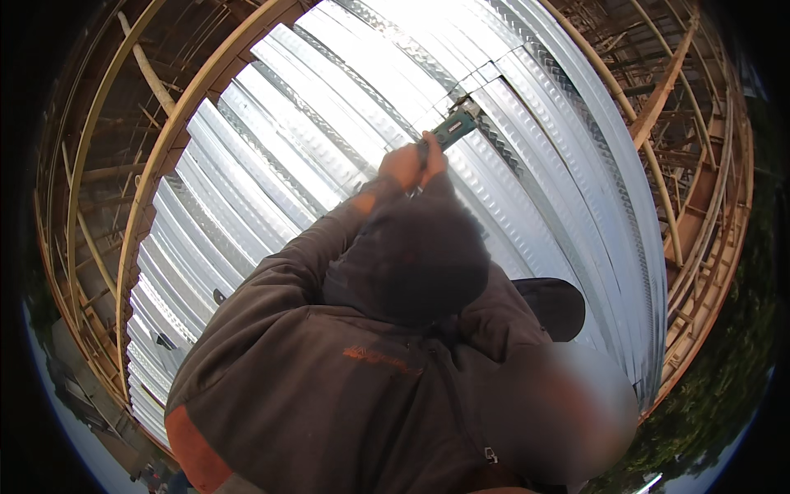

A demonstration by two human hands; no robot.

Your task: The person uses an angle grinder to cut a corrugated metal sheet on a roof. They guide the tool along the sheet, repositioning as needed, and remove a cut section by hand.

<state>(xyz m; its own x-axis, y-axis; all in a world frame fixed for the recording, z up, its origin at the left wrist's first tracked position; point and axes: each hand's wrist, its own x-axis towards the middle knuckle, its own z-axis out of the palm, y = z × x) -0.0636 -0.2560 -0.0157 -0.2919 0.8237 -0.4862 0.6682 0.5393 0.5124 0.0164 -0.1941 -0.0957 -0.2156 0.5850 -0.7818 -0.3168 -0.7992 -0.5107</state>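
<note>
Head: tool in hands, inside decking edges

Sheets filling the middle are bright silver, blowing out to pure white near the top, all striped lengthwise, with rows of little dimples and some darker zigzaggy bands upper right. Tool just above center is dark green, kinda teal, with a small pale marking. Jacket down low is plain dark brownish-grey, orange lettering on it, plus a solid orange patch lower left. Poles upper left are yellowish tan; trees lower right, deep green.
</note>
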